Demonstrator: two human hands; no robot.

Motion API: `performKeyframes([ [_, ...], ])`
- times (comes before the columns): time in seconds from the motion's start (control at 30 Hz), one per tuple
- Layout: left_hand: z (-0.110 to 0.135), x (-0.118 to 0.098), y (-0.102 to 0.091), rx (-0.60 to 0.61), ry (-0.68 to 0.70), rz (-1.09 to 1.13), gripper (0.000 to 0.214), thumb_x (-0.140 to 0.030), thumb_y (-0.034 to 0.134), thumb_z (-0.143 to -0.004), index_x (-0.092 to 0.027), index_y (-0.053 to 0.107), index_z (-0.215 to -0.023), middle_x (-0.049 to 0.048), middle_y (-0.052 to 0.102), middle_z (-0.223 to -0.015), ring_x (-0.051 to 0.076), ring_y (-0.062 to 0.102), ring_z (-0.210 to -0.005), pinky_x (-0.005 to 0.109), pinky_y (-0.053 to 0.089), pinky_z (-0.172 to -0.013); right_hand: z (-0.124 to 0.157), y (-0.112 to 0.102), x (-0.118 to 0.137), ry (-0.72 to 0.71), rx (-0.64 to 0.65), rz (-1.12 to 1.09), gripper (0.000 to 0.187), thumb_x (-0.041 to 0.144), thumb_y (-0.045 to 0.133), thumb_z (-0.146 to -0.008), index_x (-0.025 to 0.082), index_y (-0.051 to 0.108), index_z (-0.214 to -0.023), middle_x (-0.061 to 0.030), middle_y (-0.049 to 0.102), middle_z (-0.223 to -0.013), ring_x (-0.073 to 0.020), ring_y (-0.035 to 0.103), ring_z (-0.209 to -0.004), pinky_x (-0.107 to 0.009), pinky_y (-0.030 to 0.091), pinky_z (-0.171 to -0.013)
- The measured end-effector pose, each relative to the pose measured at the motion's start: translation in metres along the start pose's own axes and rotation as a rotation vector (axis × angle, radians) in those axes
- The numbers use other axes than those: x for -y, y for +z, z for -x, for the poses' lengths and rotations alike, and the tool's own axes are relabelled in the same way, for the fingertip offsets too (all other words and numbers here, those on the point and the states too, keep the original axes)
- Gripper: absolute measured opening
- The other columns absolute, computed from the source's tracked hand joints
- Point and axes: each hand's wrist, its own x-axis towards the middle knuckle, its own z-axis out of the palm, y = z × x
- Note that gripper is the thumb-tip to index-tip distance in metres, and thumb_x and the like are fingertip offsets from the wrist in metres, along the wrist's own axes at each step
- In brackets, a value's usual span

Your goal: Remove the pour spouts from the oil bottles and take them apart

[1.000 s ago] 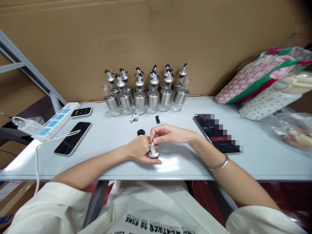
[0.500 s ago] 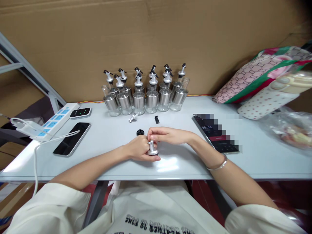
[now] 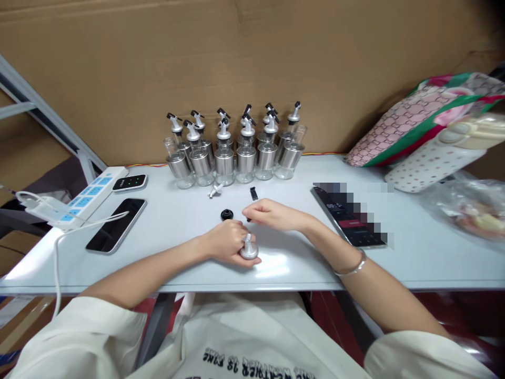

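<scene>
My left hand point(image 3: 226, 243) is closed round a silver bottle pourer point(image 3: 249, 247), its broad cap on my thumb side and its spout pointing up. Just above and to the right, my right hand point(image 3: 272, 215) is pinched, apart from the pourer. A small black piece point(image 3: 248, 219) shows at its fingertips; its exact kind is too small to make out. On the table behind my left hand lies a black ring-shaped stopper point(image 3: 226, 215). Farther back are a loose silver spout part point(image 3: 215, 191) and a black lever clip point(image 3: 254, 193).
Several glass-and-steel oil bottles point(image 3: 224, 158) stand in rows at the back, most topped with pourers. A phone point(image 3: 116, 226), a small device point(image 3: 130, 182) and a power strip point(image 3: 92, 195) are at left. Right are another phone point(image 3: 347, 221), a dotted flask point(image 3: 434, 163) and a plastic bag point(image 3: 473, 210).
My right hand has lifted off the pourer and moved slightly up and away, with the small black piece now showing at its fingertips. The pourer has tilted a little in my left hand.
</scene>
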Motion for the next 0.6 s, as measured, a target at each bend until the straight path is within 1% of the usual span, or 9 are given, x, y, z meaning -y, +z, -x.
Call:
performKeyframes([
  [0.07,0.0,-0.002,0.001,-0.024,0.01,0.006,0.045,-0.055,0.037,-0.086,-0.02,0.043,-0.059,-0.0021,0.051,-0.049,0.011,0.046,-0.048,0.026,0.037,-0.056,0.0,-0.005,-0.003,0.007,-0.122,-0.026,0.039,0.046,0.046,-0.086,0.017,0.044,-0.059,0.0061,0.033,-0.056,-0.0072,0.027,-0.053,-0.025,0.025,-0.053],
  [0.17,-0.001,-0.003,0.001,-0.026,0.014,0.021,0.044,-0.054,0.039,-0.087,-0.02,0.043,-0.058,-0.0018,0.052,-0.05,0.011,0.046,-0.048,0.025,0.037,-0.055,0.0,-0.013,-0.005,0.002,-0.246,-0.066,0.031,0.045,0.056,-0.079,0.015,0.055,-0.072,0.0044,0.042,-0.06,-0.0082,0.035,-0.056,-0.024,0.029,-0.056],
  [0.2,-0.001,-0.003,0.0,-0.023,0.009,0.023,0.045,-0.054,0.039,-0.086,-0.02,0.043,-0.058,-0.0015,0.053,-0.05,0.011,0.047,-0.048,0.025,0.037,-0.055,0.001,-0.015,-0.005,0.001,-0.28,-0.061,0.031,0.045,0.055,-0.079,0.014,0.058,-0.074,0.0037,0.044,-0.061,-0.0087,0.038,-0.058,-0.024,0.031,-0.057],
  [0.3,-0.001,-0.003,-0.001,-0.001,-0.009,0.023,0.046,-0.056,0.04,-0.085,-0.02,0.043,-0.058,-0.0008,0.054,-0.051,0.011,0.047,-0.049,0.025,0.038,-0.055,0.001,-0.019,-0.004,0.016,-0.352,0.016,0.033,0.04,0.045,-0.085,0.013,0.061,-0.077,0.0017,0.047,-0.063,-0.01,0.042,-0.06,-0.024,0.033,-0.059],
  [0.37,-0.002,-0.003,-0.001,0.013,-0.016,0.018,0.046,-0.057,0.04,-0.085,-0.02,0.043,-0.058,-0.0006,0.054,-0.051,0.011,0.047,-0.049,0.025,0.038,-0.054,0.0,-0.019,-0.005,0.045,-0.374,0.112,0.031,0.034,0.042,-0.087,0.012,0.062,-0.079,-0.0006,0.053,-0.068,-0.0107,0.045,-0.063,-0.024,0.035,-0.062],
  [0.47,-0.002,-0.003,-0.001,0.035,-0.029,0.008,0.046,-0.057,0.041,-0.084,-0.019,0.044,-0.058,-0.0006,0.054,-0.051,0.011,0.048,-0.049,0.026,0.037,-0.054,-0.001,-0.019,-0.011,0.102,-0.348,0.286,0.024,0.024,0.044,-0.086,0.012,0.064,-0.083,-0.0041,0.061,-0.077,-0.0122,0.05,-0.069,-0.024,0.037,-0.067],
  [0.6,-0.002,-0.003,0.0,0.047,-0.034,0.011,0.046,-0.057,0.041,-0.084,-0.02,0.044,-0.058,-0.0006,0.054,-0.051,0.011,0.048,-0.049,0.026,0.037,-0.054,-0.002,-0.02,-0.021,0.219,-0.296,0.527,0.023,0.016,0.045,-0.086,0.012,0.067,-0.082,-0.0059,0.065,-0.073,-0.0137,0.053,-0.066,-0.024,0.037,-0.067],
])
